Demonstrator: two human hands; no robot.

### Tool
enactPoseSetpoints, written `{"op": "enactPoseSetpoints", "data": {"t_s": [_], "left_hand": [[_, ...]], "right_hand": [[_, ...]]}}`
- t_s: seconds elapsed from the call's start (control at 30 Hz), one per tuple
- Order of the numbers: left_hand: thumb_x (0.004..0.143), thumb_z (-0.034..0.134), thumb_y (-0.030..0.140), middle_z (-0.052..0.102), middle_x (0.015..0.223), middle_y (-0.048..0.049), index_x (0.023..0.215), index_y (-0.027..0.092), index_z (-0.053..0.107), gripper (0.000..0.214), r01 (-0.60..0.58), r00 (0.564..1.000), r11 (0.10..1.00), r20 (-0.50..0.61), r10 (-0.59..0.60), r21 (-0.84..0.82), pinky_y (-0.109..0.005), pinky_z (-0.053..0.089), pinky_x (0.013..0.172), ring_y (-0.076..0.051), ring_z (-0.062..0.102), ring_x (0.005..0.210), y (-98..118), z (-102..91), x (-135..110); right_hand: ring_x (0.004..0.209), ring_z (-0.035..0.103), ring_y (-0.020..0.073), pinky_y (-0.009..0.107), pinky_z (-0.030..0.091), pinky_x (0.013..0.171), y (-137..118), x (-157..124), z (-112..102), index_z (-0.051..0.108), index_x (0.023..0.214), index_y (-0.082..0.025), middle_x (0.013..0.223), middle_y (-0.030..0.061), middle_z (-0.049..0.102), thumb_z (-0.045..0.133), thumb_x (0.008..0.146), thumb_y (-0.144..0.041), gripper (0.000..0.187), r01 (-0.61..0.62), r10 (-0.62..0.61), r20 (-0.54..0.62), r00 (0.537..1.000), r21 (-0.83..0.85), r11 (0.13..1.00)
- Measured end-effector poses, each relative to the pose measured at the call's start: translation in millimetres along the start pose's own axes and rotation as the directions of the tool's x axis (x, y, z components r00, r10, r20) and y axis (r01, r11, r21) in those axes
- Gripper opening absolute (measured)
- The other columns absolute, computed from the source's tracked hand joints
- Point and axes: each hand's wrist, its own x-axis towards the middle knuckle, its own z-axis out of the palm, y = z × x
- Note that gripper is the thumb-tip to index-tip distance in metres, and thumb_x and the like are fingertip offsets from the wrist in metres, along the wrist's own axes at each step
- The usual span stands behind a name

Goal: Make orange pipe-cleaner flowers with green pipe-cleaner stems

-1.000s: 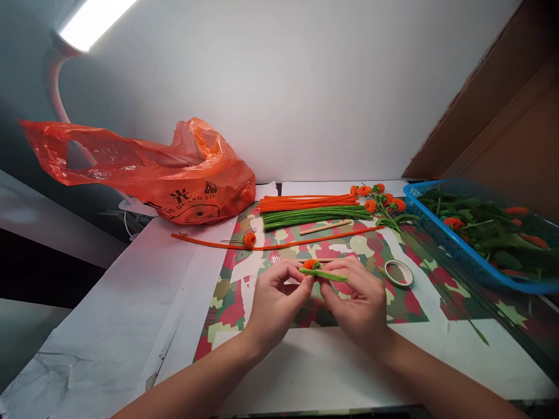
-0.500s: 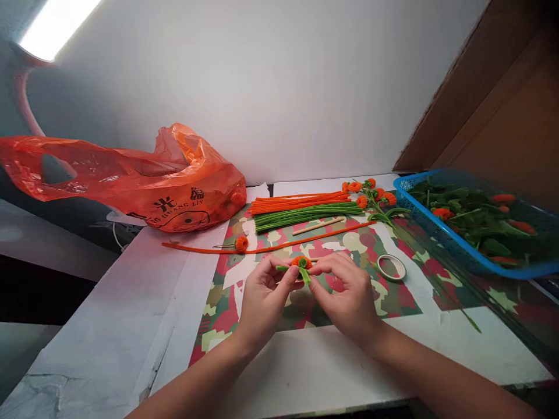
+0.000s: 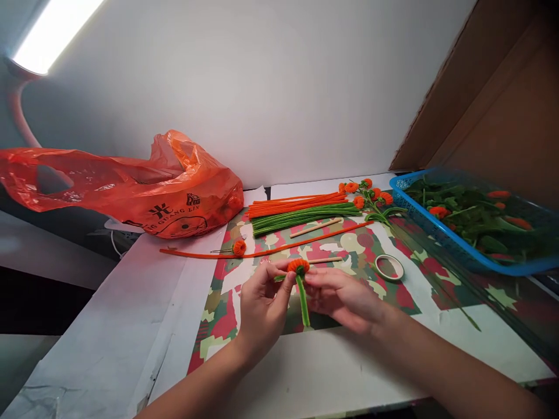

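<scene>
Since the earlier frame, one second ago, the green strip (image 3: 304,302) has turned: it pointed toward the right hand (image 3: 345,294), and now its long end hangs down between the two hands, toward the person. The orange flower head (image 3: 299,266) sits at its top, above the left thumb. The left hand (image 3: 264,302) pinches the green strip just under this flower head, with thumb and forefinger pressed together; a short green end comes out beside its fingers. The right hand touches from the other side with its fingertips, the remaining fingers loosely bent; I cannot tell if it grips.

In front of both wrists, a bare white band of the counter (image 3: 301,372) runs to the near edge. Wide open room lies to the left of the left hand, until the counter's side edge. On the right hand's side, room is narrower: a tape roll (image 3: 389,280) lies near, and farther out stands the blue basket (image 3: 515,271). Beyond the hands lie a wooden stick (image 3: 327,261), a long orange strip (image 3: 301,243), and the green bundle (image 3: 301,218) beside the orange bundle (image 3: 297,203).

Beyond the left hand, the orange bag (image 3: 218,201) carries black print: "GUANG LIN", with the character 光 above; the letters before it are partly lost in folds.
</scene>
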Motion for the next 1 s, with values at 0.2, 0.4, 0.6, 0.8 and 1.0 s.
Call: {"op": "enactPoseSetpoints", "data": {"t_s": [0.2, 0.4, 0.6, 0.8, 1.0], "left_hand": [[0.083, 0.065, 0.023, 0.068, 0.090, -0.0028, 0.070, 0.017, 0.052, 0.019, 0.108, 0.994, 0.994, -0.035, -0.108, -0.010, -0.022, 0.052, 0.064, -0.012, 0.063, 0.075, 0.4, -1.2, 1.8], [0.077, 0.071, 0.028, 0.062, 0.081, -0.0004, 0.071, 0.015, 0.055, 0.021, 0.346, 0.936, 0.926, -0.011, -0.351, -0.151, -0.023, 0.055, 0.063, -0.011, 0.061, 0.070, 3.5, -1.4, 6.6], [0.078, 0.070, 0.027, 0.063, 0.083, -0.0003, 0.069, 0.015, 0.056, 0.020, 0.337, 0.941, 0.931, 0.007, -0.339, -0.137, -0.024, 0.057, 0.065, -0.011, 0.061, 0.072, 7.1, 0.1, 5.3], [0.081, 0.066, 0.020, 0.068, 0.087, -0.0016, 0.070, 0.017, 0.056, 0.015, 0.064, 0.994, 0.998, -0.084, -0.064, -0.004, -0.020, 0.054, 0.066, -0.011, 0.064, 0.075, 5.3, 1.8, 0.7], [0.083, 0.061, 0.013, 0.071, 0.094, -0.0031, 0.074, 0.019, 0.055, 0.012, -0.127, 0.991, 0.983, -0.025, 0.131, 0.132, -0.022, 0.055, 0.067, -0.013, 0.066, 0.079, -2.4, 1.6, -4.8]], "right_hand": [[0.064, 0.050, 0.0122, 0.028, 0.041, 0.063, -4.3, -2.6, -3.2, 0.063, 0.072, -0.017, 0.068, -0.0007, 0.056, 0.073, 0.068, -0.034, 0.021, 0.185, -0.208, -0.095, 0.974, -0.209, 0.960], [0.077, 0.053, 0.0193, 0.036, 0.037, 0.072, -1.0, -3.8, -9.3, 0.071, 0.086, -0.021, 0.077, 0.0034, 0.065, 0.067, 0.077, -0.015, 0.011, 0.499, -0.854, 0.405, 0.328, -0.842, -0.207], [0.073, 0.050, 0.0175, 0.036, 0.034, 0.071, 7.1, -0.6, -6.3, 0.068, 0.080, -0.018, 0.073, 0.0025, 0.064, 0.061, 0.083, -0.013, 0.009, 0.397, -0.821, 0.500, 0.274, -0.837, -0.377], [0.075, 0.051, 0.0171, 0.031, 0.039, 0.069, 10.7, -1.2, 5.7, 0.062, 0.071, -0.018, 0.072, 0.0014, 0.057, 0.059, 0.083, -0.021, 0.012, 0.500, -0.806, 0.053, 0.590, -0.807, 0.313], [0.058, 0.045, 0.0106, 0.025, 0.036, 0.057, -0.7, -2.6, 4.0, 0.060, 0.068, -0.017, 0.063, -0.0033, 0.051, 0.070, 0.072, -0.042, 0.028, 0.169, -0.179, -0.027, 0.983, -0.223, 0.960]]}}
